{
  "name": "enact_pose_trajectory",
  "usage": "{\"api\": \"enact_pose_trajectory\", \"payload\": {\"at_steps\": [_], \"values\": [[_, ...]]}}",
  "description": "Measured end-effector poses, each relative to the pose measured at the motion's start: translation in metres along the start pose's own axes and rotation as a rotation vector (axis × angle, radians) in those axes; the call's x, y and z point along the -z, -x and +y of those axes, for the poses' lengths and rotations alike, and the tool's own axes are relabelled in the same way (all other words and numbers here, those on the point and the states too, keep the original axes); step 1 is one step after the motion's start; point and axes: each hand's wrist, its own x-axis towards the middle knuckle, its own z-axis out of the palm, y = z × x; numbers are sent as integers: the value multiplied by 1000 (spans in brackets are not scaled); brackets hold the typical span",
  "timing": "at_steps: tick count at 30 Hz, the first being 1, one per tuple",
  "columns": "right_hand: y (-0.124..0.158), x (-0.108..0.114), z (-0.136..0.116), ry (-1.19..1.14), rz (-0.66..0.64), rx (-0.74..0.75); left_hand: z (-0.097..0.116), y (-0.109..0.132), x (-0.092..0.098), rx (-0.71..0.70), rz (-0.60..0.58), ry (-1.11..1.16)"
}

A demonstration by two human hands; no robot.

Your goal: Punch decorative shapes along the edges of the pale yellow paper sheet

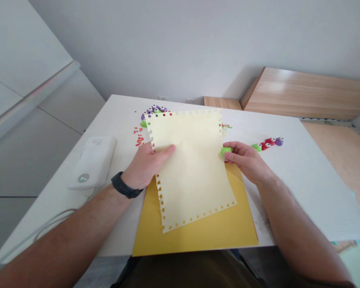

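Note:
My left hand [151, 160] grips a cream sheet of paper [195, 168] by its left side, thumb on top and fingers behind. Small star and heart shapes are punched along its left and bottom edges, and more notches run along the top. At the sheet's right edge, my right hand [243, 158] pinches a small green craft punch [226, 151]. Whether the paper sits inside the punch's slot cannot be made out. Beneath the sheet lies a yellow sheet of paper [198, 236], with a red edge showing at its right.
Several purple and green punches [154, 109] stand behind the sheet. Green, red and purple punches [268, 144] form a row at right. Red paper bits [139, 139] are scattered at left, other scraps [226, 127] behind. A white power bank [93, 162] with a cable [52, 222] lies left.

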Motion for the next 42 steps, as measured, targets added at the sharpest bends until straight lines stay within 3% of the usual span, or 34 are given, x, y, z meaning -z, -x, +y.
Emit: {"api": "enact_pose_trajectory", "payload": {"at_steps": [42], "values": [[8, -12, -11, 8, 20, -78, 3, 4, -3, -28, -22, -9]]}}
